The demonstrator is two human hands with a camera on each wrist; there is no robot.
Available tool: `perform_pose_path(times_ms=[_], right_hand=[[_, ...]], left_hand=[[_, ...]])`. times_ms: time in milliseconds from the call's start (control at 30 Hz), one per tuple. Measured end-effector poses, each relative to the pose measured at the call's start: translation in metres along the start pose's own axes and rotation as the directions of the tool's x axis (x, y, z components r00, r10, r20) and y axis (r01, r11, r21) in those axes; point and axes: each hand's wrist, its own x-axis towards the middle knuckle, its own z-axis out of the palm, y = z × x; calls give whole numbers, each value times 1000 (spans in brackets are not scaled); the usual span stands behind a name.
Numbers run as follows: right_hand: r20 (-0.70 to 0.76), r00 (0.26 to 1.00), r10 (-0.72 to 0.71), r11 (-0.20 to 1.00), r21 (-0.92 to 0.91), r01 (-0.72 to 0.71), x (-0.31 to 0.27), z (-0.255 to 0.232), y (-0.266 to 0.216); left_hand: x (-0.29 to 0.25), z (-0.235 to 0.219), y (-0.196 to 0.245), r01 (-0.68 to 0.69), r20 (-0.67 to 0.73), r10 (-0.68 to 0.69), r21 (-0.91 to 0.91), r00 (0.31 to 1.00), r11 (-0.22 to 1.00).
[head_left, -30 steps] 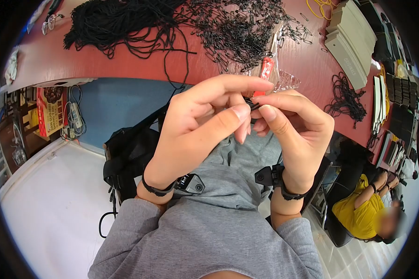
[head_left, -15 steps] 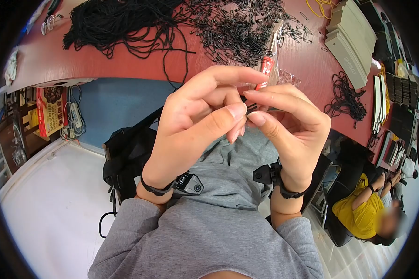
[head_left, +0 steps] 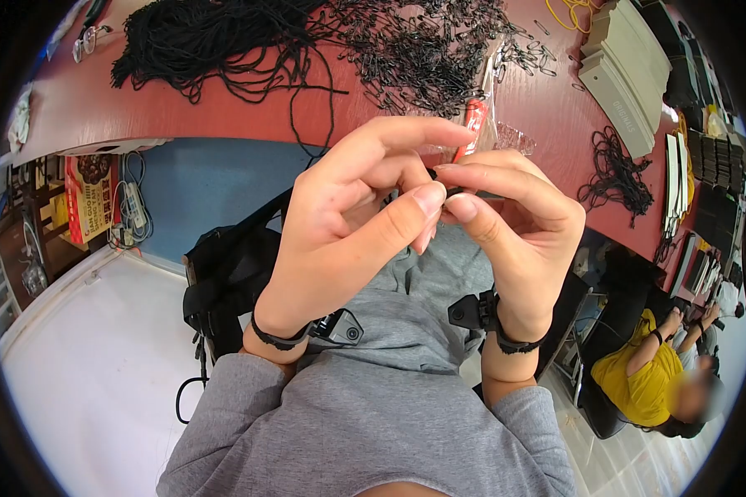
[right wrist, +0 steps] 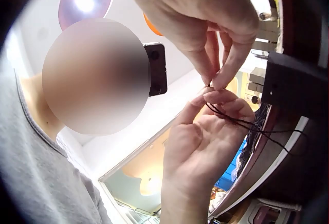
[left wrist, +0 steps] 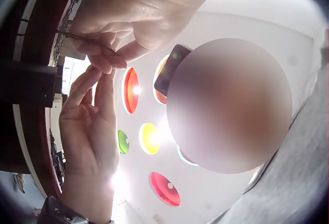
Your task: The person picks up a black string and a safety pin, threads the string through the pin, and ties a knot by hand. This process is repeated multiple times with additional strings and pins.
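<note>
Thumb and fingertips of my left hand pinch a thin black cord, whose strands run across the fingers and trail past the hand in the right wrist view. My right hand meets it fingertip to fingertip, thumb and index finger pinching the cord at a small dark bit. In the left wrist view the cord crosses the left fingers. Fingertips cover most of the pinched part. Both hands are raised above the lap, in front of the table edge.
On the red table lie a heap of black cords, a pile of black safety pins, a red-wrapped item in clear plastic, a smaller cord bundle and grey boxes. A person in yellow sits at the right.
Both hands have shifted slightly left and up since a second ago. Over the last half second, the left thumb has moved right and the fingertips have drawn closer together.
</note>
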Motion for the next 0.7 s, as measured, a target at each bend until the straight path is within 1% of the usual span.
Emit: perform_pose_path(times_ms=[67,133,267,333,367,433,467,533,567,633,667,700], right_hand=[[-5,1000,2,1000,7,-2,-1,0,1],[-20,1000,18,999,30,-18,-2,0,2],[-32,999,12,1000,2,-12,-2,0,1],[-75,996,49,998,32,-46,-2,2,-1],[-76,996,49,998,32,-47,-2,2,-1],[-83,996,19,999,-36,-22,-1,2,-2],[-83,996,19,999,-36,-22,-2,3,-2],[-89,990,-111,975,-203,91,-4,4,0],[-89,990,-111,975,-203,91,-4,4,-1],[8,960,-281,859,-445,255,-4,6,-7],[23,948,-317,826,-486,287,-4,9,-8],[22,949,-315,826,-487,285,-5,10,-10]], left_hand=[[0,0,0,-6,2,6,8,1000,1000],[0,1,-1,-23,5,23,58,1000,998],[-1,2,-1,-22,-23,23,30,999,999],[0,1,-2,-62,-47,65,48,997,997],[0,2,-2,-62,-47,64,47,997,997],[-1,3,1,-80,-44,85,107,995,991],[-2,3,2,-80,-44,85,107,995,991],[-5,3,6,-41,-63,54,194,997,980],[-7,1,8,-41,-63,54,195,997,980],[-12,-4,14,45,-87,-30,179,996,983],[-15,-8,14,35,-45,-26,210,999,977],[-16,-5,17,37,-44,-28,209,999,977]])
